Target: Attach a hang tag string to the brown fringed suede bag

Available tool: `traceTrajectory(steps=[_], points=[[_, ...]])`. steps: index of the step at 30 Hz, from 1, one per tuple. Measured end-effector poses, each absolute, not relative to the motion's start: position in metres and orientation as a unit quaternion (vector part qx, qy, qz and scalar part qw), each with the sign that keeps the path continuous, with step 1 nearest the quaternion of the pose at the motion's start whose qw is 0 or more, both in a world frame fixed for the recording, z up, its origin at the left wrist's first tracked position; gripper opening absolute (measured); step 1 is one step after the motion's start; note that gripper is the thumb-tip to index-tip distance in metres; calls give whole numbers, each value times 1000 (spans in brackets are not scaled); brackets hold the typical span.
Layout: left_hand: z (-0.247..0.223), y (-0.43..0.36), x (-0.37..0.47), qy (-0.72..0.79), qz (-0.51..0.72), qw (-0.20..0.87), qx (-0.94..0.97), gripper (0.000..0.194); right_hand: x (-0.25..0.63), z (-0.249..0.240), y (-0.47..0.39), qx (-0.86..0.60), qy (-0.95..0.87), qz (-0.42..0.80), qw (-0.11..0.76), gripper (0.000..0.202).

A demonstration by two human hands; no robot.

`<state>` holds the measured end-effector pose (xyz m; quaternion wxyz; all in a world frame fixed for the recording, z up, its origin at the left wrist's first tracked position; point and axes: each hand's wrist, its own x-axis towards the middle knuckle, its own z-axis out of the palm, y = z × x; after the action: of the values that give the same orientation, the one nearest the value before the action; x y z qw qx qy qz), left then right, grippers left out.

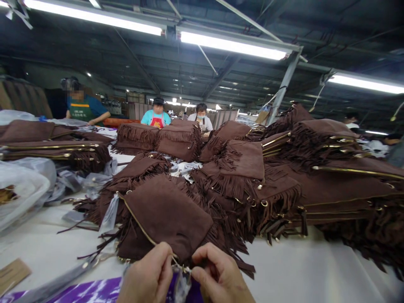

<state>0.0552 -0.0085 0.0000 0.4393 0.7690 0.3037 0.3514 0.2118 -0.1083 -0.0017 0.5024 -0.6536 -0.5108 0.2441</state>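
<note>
Low in the middle of the view, my left hand [147, 275] and my right hand [222, 273] are both closed in a pinch. A small gold-coloured metal fitting [180, 266] is stretched between my fingertips; its exact kind is too small to tell. Clear plastic wrap [182, 287] hangs just below it. Right behind my hands lies a dark brown fringed bag [170, 210], flap side up, with a gold zip [139, 225] along its left edge. The fitting sits at the bag's near corner, and whether it is attached is hidden by my fingers.
Several brown fringed bags [341, 185] are piled to the right, with more stacks behind [179, 143]. A plastic-wrapped strap [59, 280], purple printed sheet [104, 290] and brown card tag [14, 273] lie at left, near a clear plastic bag [25, 185]. Co-workers [156, 118] stand across the table.
</note>
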Motion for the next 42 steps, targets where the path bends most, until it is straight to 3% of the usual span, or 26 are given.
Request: traceTrajectory(steps=[2, 7, 14, 17, 22, 28, 32, 34, 37, 39, 42], points=[[11, -5, 46, 305, 374, 410, 774, 24, 212, 5, -106, -638, -550, 188, 505, 10], [26, 10, 39, 295, 329, 518, 732, 30, 204, 16, -87, -557, -663, 93, 492, 17], [26, 11, 48, 274, 334, 615, 660, 45, 198, 21, -74, -553, -645, 122, 513, 18], [18, 6, 51, 287, 326, 649, 625, 41, 200, 18, -74, -571, -613, 143, 526, 20], [1, -2, 58, 288, 360, 532, 710, 16, 201, 12, -74, -581, -601, 151, 528, 21], [-4, -5, 64, 309, 398, 470, 725, 30, 202, 8, -76, -586, -605, 135, 522, 20], [-3, -7, 66, 313, 430, 529, 661, 32, 205, 4, -75, -610, -576, 126, 530, 20], [-3, -5, 66, 278, 419, 614, 608, 39, 207, 3, -74, -616, -545, 174, 541, 21], [-1, 0, 63, 234, 376, 717, 538, 50, 211, 9, -77, -549, -488, 359, 576, 13], [3, 3, 61, 231, 353, 749, 512, 51, 215, 19, -83, -488, -469, 457, 577, 19], [12, 5, 58, 225, 354, 769, 483, 49, 224, 37, -96, -483, -516, 475, 524, 14]])
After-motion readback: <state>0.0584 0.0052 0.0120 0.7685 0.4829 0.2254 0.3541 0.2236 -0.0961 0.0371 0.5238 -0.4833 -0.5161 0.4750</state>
